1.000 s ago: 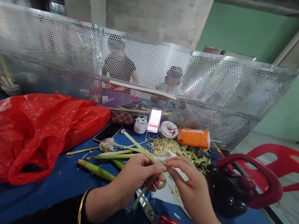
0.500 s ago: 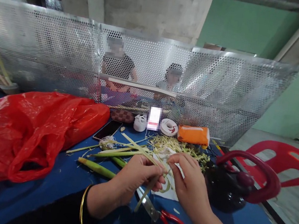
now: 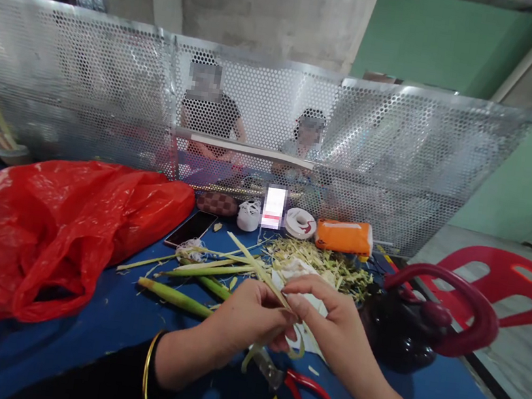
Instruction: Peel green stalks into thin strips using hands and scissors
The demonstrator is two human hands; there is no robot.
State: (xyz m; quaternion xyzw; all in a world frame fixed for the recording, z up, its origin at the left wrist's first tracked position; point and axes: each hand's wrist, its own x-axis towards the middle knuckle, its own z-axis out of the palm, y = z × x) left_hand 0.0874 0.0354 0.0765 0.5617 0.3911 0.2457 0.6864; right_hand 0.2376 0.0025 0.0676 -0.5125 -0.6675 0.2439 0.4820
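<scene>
My left hand (image 3: 254, 317) is closed around pale green plant strips (image 3: 250, 260), whose long ends stick out up and to the left. Close against it, my right hand (image 3: 320, 306) pinches the same strips between thumb and fingers. A curled strip end hangs below the hands. Beneath them lie scissors (image 3: 318, 392) with red and yellow handles, blades partly hidden. Left of the hands are green stalks (image 3: 176, 297) and a small tangle of white thread (image 3: 191, 250). A white tissue (image 3: 314, 299) and a heap of shredded plant scraps (image 3: 326, 261) lie behind my right hand.
A red plastic bag (image 3: 68, 231) covers the table's left side; a dark kettle (image 3: 406, 331) stands right. Along the back are a phone (image 3: 191, 228), lit screen (image 3: 273, 207), white tape roll (image 3: 301, 223) and orange packet (image 3: 344, 236). Two people sit behind the perforated metal screen (image 3: 259, 106).
My right hand has moved slightly left and closer to my left hand, onto the strips. The strips' upper ends have shifted, and the dangling end has pulled up from over the scissors.
</scene>
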